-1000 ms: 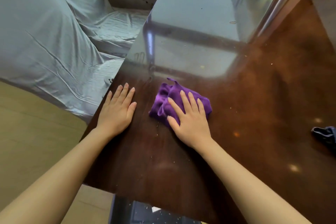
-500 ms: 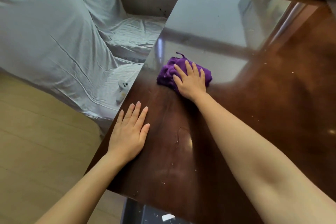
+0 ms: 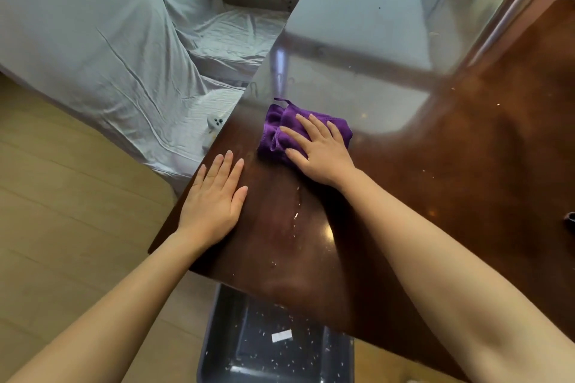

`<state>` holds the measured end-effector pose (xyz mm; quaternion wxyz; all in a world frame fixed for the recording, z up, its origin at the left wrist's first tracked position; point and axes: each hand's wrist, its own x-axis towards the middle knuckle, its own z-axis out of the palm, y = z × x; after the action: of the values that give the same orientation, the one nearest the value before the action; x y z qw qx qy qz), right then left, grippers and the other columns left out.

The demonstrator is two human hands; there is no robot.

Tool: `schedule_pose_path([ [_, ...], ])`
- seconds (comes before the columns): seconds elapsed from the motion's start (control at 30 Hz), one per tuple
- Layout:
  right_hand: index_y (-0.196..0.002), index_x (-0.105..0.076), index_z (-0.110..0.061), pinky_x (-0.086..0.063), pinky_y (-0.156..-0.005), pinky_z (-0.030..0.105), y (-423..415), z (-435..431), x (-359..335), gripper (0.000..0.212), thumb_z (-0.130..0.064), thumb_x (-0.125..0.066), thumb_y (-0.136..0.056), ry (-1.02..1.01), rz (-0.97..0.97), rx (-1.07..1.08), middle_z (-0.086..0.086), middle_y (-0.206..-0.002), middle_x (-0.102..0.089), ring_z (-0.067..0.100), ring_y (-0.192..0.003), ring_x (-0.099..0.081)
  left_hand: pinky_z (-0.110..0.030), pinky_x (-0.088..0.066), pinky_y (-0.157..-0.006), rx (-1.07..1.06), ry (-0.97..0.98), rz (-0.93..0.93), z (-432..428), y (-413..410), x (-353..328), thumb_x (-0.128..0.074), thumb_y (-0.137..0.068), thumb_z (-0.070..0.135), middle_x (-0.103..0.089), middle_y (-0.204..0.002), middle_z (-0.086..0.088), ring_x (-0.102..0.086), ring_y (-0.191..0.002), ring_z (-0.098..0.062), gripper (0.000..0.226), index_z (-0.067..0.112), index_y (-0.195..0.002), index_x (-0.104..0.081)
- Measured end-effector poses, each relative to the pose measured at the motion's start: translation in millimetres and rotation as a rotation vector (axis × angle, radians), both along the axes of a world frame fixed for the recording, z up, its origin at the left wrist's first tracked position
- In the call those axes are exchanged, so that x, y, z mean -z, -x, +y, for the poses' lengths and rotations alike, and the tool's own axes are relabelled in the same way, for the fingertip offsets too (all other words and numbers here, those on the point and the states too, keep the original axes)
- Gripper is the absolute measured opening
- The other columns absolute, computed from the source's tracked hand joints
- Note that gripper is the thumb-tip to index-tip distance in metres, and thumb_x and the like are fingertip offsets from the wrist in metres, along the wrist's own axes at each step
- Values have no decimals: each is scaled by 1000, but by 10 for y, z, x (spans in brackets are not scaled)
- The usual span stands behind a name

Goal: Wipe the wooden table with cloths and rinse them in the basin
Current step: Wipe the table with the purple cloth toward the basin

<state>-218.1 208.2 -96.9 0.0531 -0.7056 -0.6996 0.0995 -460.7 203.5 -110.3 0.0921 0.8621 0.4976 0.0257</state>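
Pressed flat on the purple cloth (image 3: 281,130) with right hand (image 3: 322,152), fingers (image 3: 306,126) spread, just inside the counter (image 3: 466,165) left edge. Rested left hand (image 3: 214,199) palm-down at that edge, fingers together, holding nothing. Lay open to the right, glossy wood. Sat below the near edge, grey basin (image 3: 217,336).

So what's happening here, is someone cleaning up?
Yes. A person is wiping a dark wooden table. The right hand presses flat on a bunched purple cloth near the table's left edge, while the left hand rests flat on the wood beside it. A thin trail of water drops lies on the tabletop, and a grey basin sits on the floor below the near edge.
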Motion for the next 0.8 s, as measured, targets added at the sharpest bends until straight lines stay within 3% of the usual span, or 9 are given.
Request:
schedule_pose_path([
  [0.6,-144,-22,-41,4,-117,45,800,-2146,31,54,-58,-25,-93,-60,26,-52,-1,-159,-15,22,-147,-4,-40,1,-118,-75,14,32,-421,107,-35,-22,-98,34,-6,-159,-6,-2,-147,-19,54,16,-148,-11],
  [0.67,-141,-32,-39,-4,-117,45,835,-2254,31,50,-52,-34,-94,-96,38,-39,1,-156,-26,24,-145,-16,-40,1,-118,-75,15,28,-413,96,-37,-23,-98,34,-6,-159,-6,-2,-147,-19,54,15,-148,-11],
  [0.8,-120,-62,-26,-42,-103,47,851,-2375,-20,32,-34,-57,-89,-296,96,42,2,-132,-59,26,-121,-54,-42,-1,-118,-57,-18,15,-406,113,-22,-25,-97,34,-10,-159,-8,-6,-147,-22,53,18,-147,-15],
])
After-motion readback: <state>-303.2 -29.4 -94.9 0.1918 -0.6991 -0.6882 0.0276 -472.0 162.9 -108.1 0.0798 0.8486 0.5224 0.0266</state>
